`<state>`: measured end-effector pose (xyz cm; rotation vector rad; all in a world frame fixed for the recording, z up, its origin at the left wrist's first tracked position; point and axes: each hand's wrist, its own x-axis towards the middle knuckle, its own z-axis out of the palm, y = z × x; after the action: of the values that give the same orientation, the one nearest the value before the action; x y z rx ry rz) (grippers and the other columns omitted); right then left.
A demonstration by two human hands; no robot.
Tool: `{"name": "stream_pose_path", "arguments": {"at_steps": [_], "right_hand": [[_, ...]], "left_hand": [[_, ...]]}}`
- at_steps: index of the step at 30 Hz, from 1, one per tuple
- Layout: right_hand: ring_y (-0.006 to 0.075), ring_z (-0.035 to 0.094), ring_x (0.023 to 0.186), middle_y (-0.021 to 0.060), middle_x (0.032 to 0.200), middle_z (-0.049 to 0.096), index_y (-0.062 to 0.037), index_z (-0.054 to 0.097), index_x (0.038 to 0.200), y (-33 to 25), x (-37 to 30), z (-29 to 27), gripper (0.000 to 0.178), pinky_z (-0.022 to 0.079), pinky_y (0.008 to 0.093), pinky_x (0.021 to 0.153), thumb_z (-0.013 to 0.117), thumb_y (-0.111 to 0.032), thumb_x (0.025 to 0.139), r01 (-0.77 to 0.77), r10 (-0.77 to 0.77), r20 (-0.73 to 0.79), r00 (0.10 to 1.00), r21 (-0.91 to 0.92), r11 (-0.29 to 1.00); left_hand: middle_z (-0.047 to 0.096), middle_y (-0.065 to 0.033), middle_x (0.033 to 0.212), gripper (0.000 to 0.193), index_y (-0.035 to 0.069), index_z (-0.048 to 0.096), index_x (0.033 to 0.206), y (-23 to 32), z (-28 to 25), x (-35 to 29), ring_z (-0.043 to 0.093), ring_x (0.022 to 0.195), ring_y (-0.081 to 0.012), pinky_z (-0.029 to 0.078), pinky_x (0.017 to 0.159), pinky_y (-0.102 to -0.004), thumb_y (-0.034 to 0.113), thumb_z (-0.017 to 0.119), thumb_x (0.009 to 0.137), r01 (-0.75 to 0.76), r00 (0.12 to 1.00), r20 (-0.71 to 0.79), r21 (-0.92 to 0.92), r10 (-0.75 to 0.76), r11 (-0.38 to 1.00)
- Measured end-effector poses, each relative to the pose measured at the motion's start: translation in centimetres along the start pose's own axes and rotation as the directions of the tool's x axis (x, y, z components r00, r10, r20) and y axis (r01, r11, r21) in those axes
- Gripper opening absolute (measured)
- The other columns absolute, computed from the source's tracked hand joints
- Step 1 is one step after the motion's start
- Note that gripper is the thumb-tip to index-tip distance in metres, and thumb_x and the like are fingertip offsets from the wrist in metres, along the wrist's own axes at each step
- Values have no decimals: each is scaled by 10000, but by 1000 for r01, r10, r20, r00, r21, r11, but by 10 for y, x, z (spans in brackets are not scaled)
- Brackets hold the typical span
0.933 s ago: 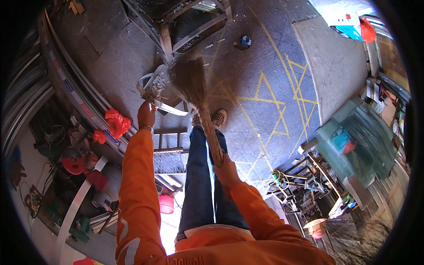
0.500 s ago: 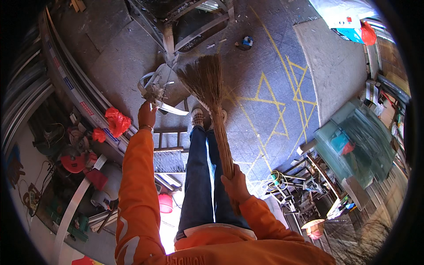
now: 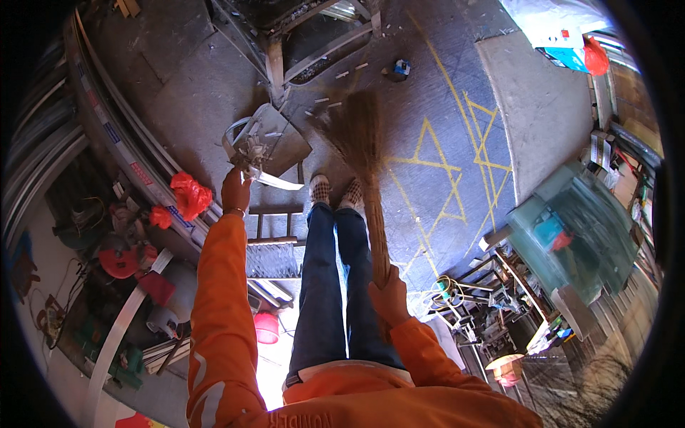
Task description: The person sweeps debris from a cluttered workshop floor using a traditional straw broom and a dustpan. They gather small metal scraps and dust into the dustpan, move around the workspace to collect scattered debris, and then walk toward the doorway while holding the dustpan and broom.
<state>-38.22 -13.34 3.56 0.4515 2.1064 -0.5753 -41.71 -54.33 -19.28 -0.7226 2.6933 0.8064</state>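
My right hand (image 3: 389,295) is wrapped round the handle of a straw broom (image 3: 377,221). Its brown bristles, smeared by motion, fan out over the floor ahead of my feet. My left hand (image 3: 235,191) reaches out at the left and is closed on a bunch of pale scrap strips (image 3: 251,151). One white strip juts right from that bunch and another curls up at its left. Beneath or just behind it is a flat grey sheet (image 3: 289,146); whether my fingers also touch the sheet is hidden. Small pale bits (image 3: 342,74) lie beyond the bristles.
A frame stand (image 3: 275,64) rises ahead. Long metal profiles (image 3: 118,150) run along the left, with a red plastic bag (image 3: 190,197) on them. Glass panes (image 3: 574,232) and a cluttered rack (image 3: 492,299) stand at right. A small blue-and-white object (image 3: 401,68) lies on the floor.
The broom has swung right, its bristles moving off the grey sheet and uncovering it and my right shoe. My right hand shifted slightly right. My left hand has stayed nearly still.
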Motion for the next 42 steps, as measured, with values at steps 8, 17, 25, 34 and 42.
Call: {"name": "stream_pose_path", "arguments": {"at_steps": [8,17,25,34,42], "right_hand": [[499,656,817,316,864,666,16,463,1220,-2,-7,-2,504,527,529,717,678,-183,810,-7,-16,105,994,214,977],[506,641,804,321,868,660,29,450,1196,11,21,18,498,518,562,728,656,-178,793,31,-32,-10,999,-92,995],[504,641,790,317,861,654,34,421,1218,43,16,-11,490,505,567,684,626,-123,801,69,-76,-37,996,-154,986],[483,651,769,289,832,660,14,422,1178,79,-2,-46,462,520,554,665,656,-99,796,29,-52,-69,996,-302,953],[363,665,654,235,807,654,4,456,1232,96,-31,-65,530,529,450,575,720,-103,785,-13,17,-76,997,62,998]], "left_hand": [[644,-215,1022,318,19,589,1058,3,-3,-13,602,993,-424,479,842,-493,103,748,795,16,1000,10,45,-17,999],[644,-230,1147,446,12,576,1205,0,-28,-33,589,1108,-424,469,930,-457,40,734,790,30,999,19,-37,-30,999],[600,-233,1245,414,1,559,1227,-25,-61,-78,519,1227,-420,397,1046,-443,51,691,837,-39,999,-32,14,40,999],[646,-206,1158,453,-12,566,1213,-45,-90,-116,604,1094,-396,457,942,-421,-11,701,781,119,992,-32,-145,-125,982],[602,-213,1265,591,14,515,1326,-46,-90,-103,563,1189,-389,425,1010,-424,-26,714,771,181,982,-20,-140,-185,974]]}}
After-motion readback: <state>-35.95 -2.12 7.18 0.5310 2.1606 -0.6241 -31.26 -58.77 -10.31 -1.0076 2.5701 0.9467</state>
